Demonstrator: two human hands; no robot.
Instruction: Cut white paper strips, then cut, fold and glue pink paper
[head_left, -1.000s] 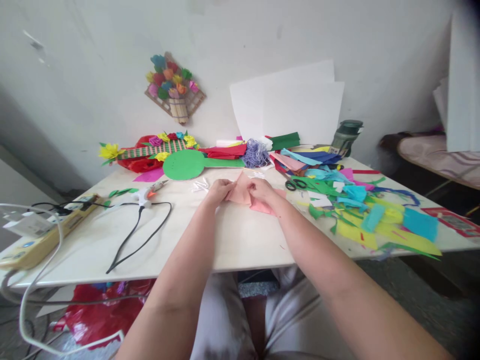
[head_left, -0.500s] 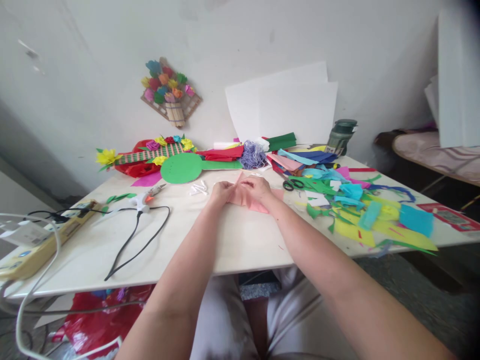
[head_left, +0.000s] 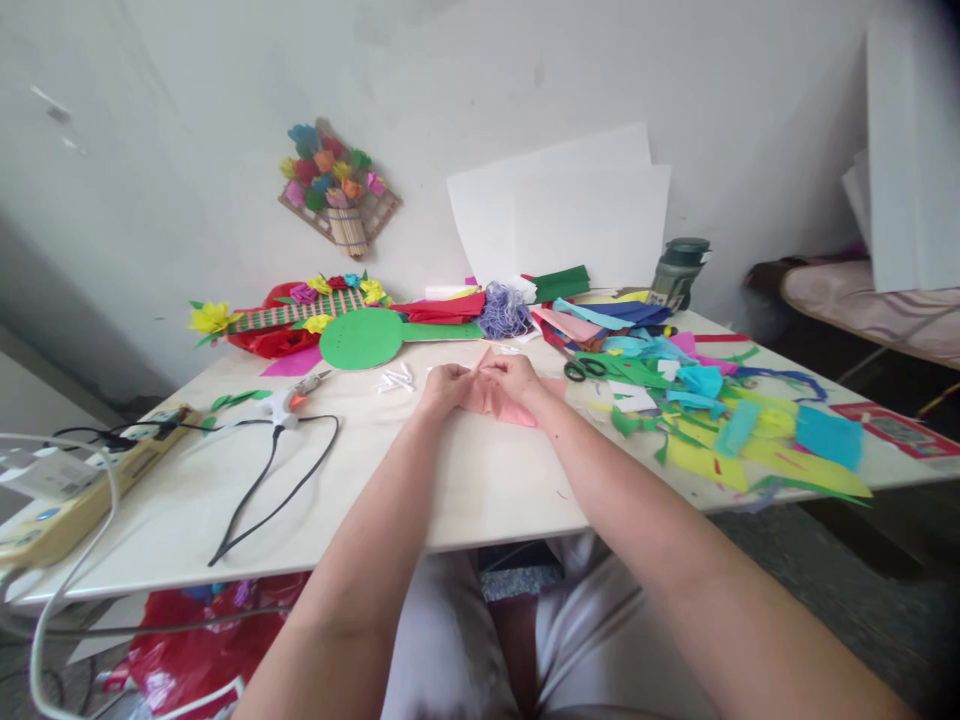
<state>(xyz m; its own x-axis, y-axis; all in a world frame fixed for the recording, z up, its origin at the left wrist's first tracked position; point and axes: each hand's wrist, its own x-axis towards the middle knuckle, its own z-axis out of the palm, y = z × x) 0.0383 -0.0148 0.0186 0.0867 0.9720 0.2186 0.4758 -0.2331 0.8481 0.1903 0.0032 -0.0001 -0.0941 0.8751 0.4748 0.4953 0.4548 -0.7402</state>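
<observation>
A piece of pink crepe paper [head_left: 504, 405] is pinched between my two hands just above the white table, with a narrow folded tip standing up between the fingers. My left hand [head_left: 448, 386] closes on its left side. My right hand [head_left: 516, 377] grips the upper right part, fingertips close to those of the left. Fingers partly hide the fold. Several small white sticks [head_left: 396, 378] lie left of my left hand. Behind the hands rests a green round-ended paper shape [head_left: 363, 338]. Scissors [head_left: 585, 369] with black handles lie to the right.
A glue gun [head_left: 283, 402] with a looped black cord and a power strip [head_left: 97, 475] occupy the left. Coloured paper scraps [head_left: 750, 440] cover the right. Purple yarn [head_left: 504, 310], a flower-decorated piece [head_left: 300, 312] and a dark bottle [head_left: 679, 272] stand along the back.
The pink paper's folded tip stands slightly more visibly between my fingers. Both hands keep their grip and almost the same place; the view has shifted slightly.
</observation>
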